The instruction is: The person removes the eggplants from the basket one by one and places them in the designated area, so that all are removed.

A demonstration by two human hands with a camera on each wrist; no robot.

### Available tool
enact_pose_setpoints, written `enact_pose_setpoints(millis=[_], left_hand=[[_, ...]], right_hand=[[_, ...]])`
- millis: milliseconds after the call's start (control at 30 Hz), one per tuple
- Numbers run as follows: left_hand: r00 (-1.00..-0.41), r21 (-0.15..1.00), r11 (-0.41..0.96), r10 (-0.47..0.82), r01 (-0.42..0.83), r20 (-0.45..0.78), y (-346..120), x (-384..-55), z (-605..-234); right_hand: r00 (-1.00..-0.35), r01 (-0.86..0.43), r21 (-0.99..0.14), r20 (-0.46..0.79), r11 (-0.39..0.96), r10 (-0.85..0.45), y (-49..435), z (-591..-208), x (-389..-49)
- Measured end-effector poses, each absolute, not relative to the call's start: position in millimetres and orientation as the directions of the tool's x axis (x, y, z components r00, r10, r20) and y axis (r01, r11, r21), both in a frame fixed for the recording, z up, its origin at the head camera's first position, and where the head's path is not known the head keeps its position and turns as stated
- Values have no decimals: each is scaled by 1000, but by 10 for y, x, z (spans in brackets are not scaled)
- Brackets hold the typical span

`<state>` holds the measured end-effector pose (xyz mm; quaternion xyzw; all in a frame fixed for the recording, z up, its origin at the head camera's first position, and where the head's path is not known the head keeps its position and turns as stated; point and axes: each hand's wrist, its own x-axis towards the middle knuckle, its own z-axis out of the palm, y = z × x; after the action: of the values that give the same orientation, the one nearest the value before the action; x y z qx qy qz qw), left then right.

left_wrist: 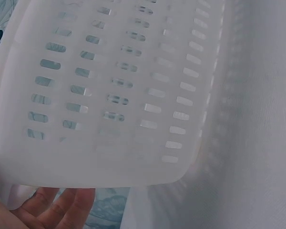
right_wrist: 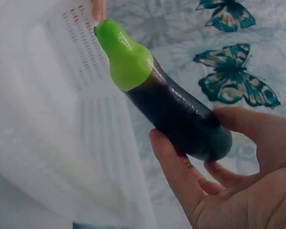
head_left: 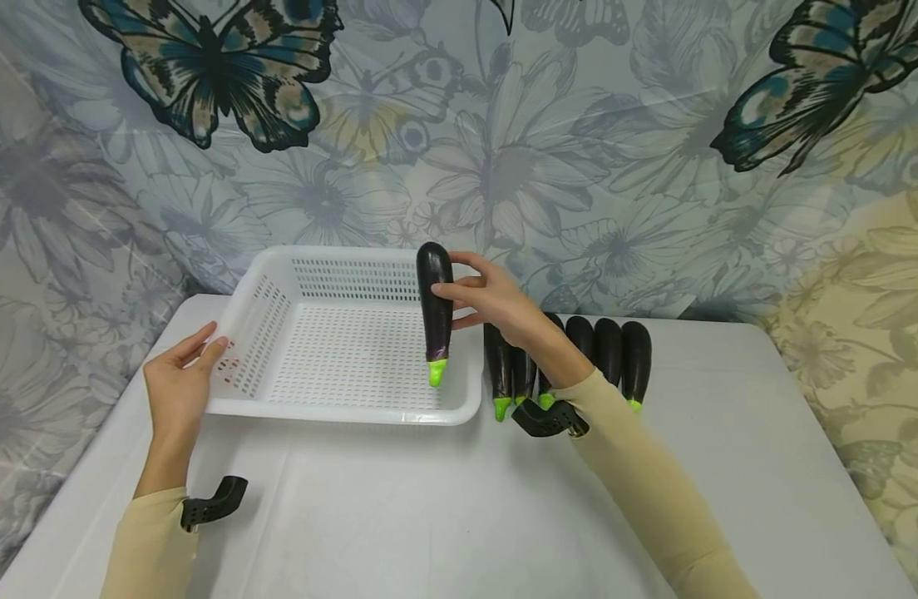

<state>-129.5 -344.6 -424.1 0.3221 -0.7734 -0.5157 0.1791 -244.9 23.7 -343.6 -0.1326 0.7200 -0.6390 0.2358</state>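
Observation:
My right hand (head_left: pixel 496 304) holds a dark purple eggplant (head_left: pixel 435 304) between thumb and fingers, its bright green stem end pointing down in the head view. That eggplant (right_wrist: pixel 176 109) overlaps the right end of a white plastic basket (head_left: pixel 354 416). The right wrist view shows the fingers (right_wrist: pixel 174 167) round its blunt end. At the basket's left end, my left hand (head_left: pixel 180 374) grips the rim, fingers against the outer side. In the left wrist view the perforated basket wall (left_wrist: pixel 133 162) fills most of the picture, with several fingers (left_wrist: pixel 76 207) below it.
Several more eggplants (head_left: pixel 636 358) lie side by side in a row right of the basket, partly hidden by my right forearm. Everything rests on a white-covered table (head_left: pixel 399 507). Behind it hangs a flower and butterfly patterned cloth (head_left: pixel 504 166).

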Motion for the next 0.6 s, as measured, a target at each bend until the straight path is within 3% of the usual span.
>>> enact_pose_setpoints(millis=[200,600], left_hand=[[-723,927,222,-687,-301,-70,-3439,-1291,-4233],[-729,936,202,-681,-287,-76,-3453,-1300,-4238]], right_hand=[[-871,95,-964,-201,247,-448,544,-3525,-2441],[-889,83,-949,-209,305,-407,1068,-3630,-2427]])
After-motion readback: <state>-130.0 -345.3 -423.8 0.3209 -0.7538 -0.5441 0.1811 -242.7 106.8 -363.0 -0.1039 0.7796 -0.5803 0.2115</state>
